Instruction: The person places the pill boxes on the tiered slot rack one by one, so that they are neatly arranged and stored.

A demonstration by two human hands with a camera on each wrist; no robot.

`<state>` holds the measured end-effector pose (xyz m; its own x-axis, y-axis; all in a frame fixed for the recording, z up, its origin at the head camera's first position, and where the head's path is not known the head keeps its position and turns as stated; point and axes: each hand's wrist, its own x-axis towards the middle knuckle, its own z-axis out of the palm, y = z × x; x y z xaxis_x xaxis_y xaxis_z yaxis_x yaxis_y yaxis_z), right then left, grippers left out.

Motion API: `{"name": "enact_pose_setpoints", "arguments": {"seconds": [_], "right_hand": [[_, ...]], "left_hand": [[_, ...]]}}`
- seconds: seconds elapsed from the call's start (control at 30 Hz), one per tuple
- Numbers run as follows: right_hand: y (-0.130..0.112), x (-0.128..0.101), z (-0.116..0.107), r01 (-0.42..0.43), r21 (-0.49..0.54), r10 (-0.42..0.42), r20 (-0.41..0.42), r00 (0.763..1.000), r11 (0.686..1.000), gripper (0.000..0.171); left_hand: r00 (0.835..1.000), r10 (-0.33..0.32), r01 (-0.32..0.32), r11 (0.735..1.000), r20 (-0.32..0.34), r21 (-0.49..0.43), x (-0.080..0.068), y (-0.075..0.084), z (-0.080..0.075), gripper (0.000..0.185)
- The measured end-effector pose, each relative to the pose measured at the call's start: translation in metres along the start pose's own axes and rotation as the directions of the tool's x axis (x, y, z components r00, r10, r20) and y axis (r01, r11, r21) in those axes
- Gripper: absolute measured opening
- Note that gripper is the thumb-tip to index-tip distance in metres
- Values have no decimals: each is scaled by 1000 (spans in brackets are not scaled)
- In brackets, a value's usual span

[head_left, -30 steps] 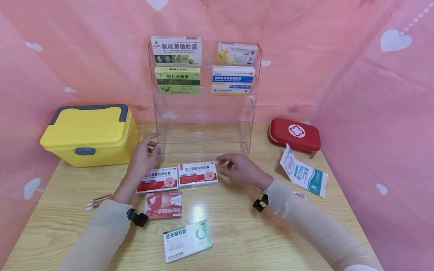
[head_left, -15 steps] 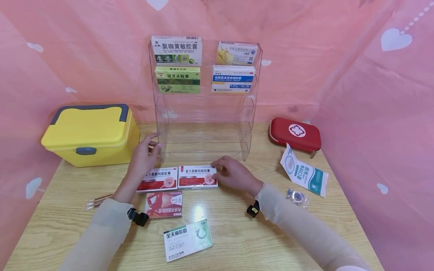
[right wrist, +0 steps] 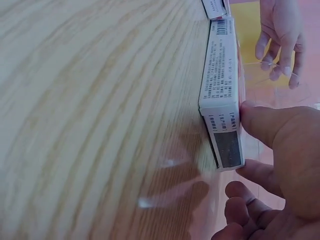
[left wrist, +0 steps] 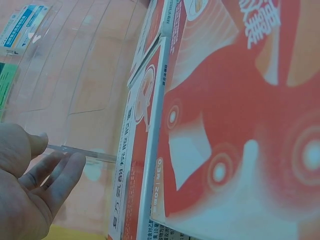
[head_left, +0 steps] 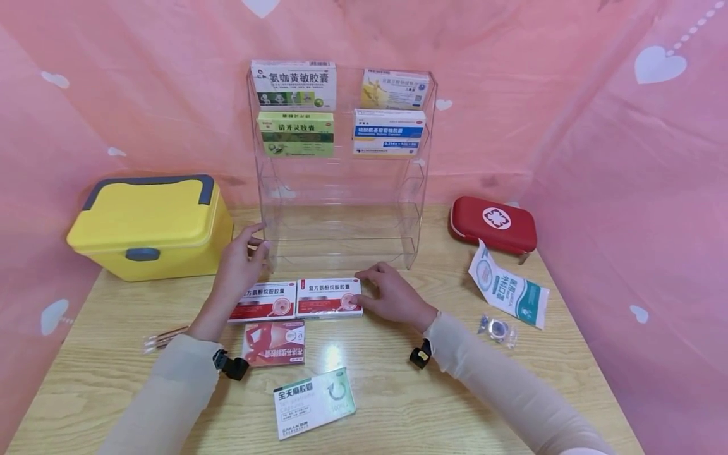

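Observation:
A clear acrylic tiered rack (head_left: 341, 239) stands at the back of the table, with medicine boxes on its upper tiers. My left hand (head_left: 241, 259) holds the rack's lower left edge, thumb and fingers on either side of the clear panel (left wrist: 87, 152) in the left wrist view. Before the rack, two red-and-white medicine boxes lie end to end. My right hand (head_left: 395, 298) pinches the right-hand medicine box (head_left: 327, 298) at its right end; the right wrist view has the thumb (right wrist: 262, 122) on its printed face. The left medicine box (head_left: 264, 302) is partly hidden by my left arm.
Nearer lie a pink-red medicine box (head_left: 274, 344) and a white-green one (head_left: 315, 403). A yellow case (head_left: 148, 221) stands left, cotton swabs (head_left: 165, 338) before it. On the right are a red first-aid pouch (head_left: 493, 224), a mask packet (head_left: 509, 287) and a small clear packet (head_left: 497, 330).
My right hand has moved slightly left and closed on the right end of the right-hand medicine box, which has shifted a little nearer. The small clear packet is uncovered. My left hand stays put.

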<state>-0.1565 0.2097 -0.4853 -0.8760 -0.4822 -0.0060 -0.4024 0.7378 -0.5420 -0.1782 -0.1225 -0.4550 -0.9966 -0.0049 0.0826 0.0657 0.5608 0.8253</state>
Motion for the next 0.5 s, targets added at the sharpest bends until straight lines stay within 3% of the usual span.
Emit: {"name": "enact_pose_setpoints", "arguments": {"seconds": [0.1, 0.17, 0.33, 0.5], "right_hand": [[0, 1, 1, 7, 13, -6, -38, 999, 1000, 55], [0, 1, 0, 20, 35, -16, -110, 994, 999, 52], [2, 0, 0, 75, 70, -52, -290, 956, 995, 46], [3, -3, 1, 107, 88, -74, -314, 947, 990, 43]], "left_hand": [[1000, -2, 2, 1000, 1, -3, 0, 0, 1, 48], [1000, 1, -1, 1000, 0, -3, 0, 0, 1, 48], [1000, 15, -15, 1000, -2, 0, 0, -2, 0, 47], [999, 29, -29, 1000, -13, 2, 0, -4, 1, 47]]}}
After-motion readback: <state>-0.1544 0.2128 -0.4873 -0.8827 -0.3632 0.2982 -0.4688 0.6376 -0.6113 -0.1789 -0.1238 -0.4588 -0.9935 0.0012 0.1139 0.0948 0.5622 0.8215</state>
